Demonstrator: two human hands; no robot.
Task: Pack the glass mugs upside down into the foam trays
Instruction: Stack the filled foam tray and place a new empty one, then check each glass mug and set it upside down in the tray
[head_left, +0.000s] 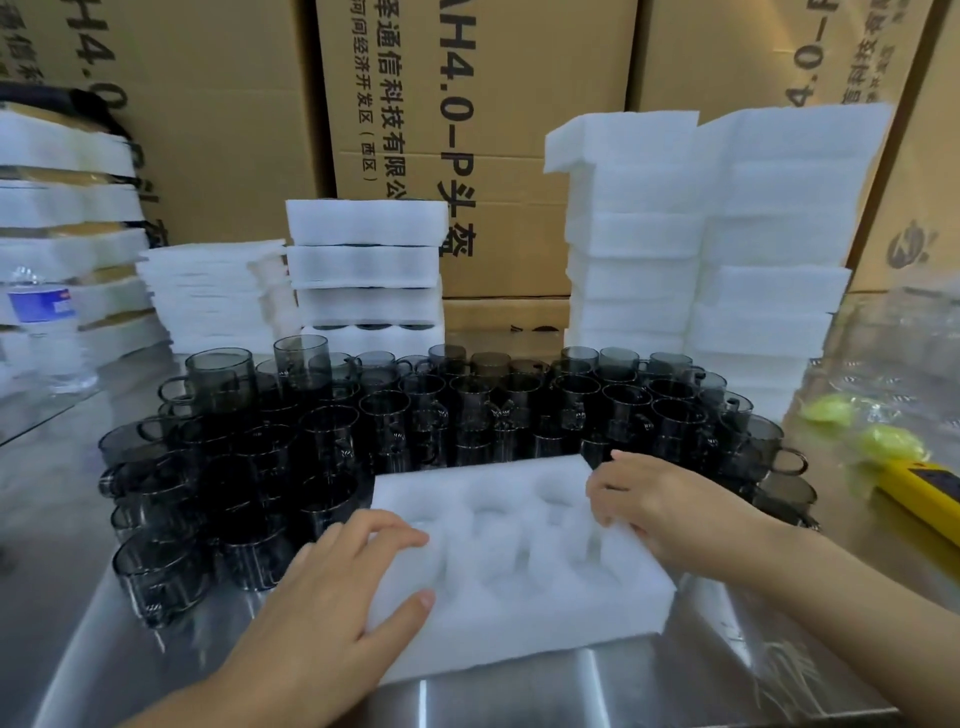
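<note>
A white foam tray (511, 587) with several round empty wells lies on the steel table right in front of me. My left hand (332, 597) grips its left end, fingers on top and thumb against the side. My right hand (660, 512) holds the tray's right far corner, fingers curled over the edge. Behind and to the left of the tray stand several dark smoked-glass mugs (384, 421) with handles, packed close together, most of them upright.
Stacks of empty foam trays (717, 234) rise at the back right; trays filled with mugs (366, 265) are stacked at the back middle. Foam sheets (208, 291) and a water bottle (47, 322) stand left. A yellow tool (924, 493) lies right. Cardboard boxes (467, 104) wall the back.
</note>
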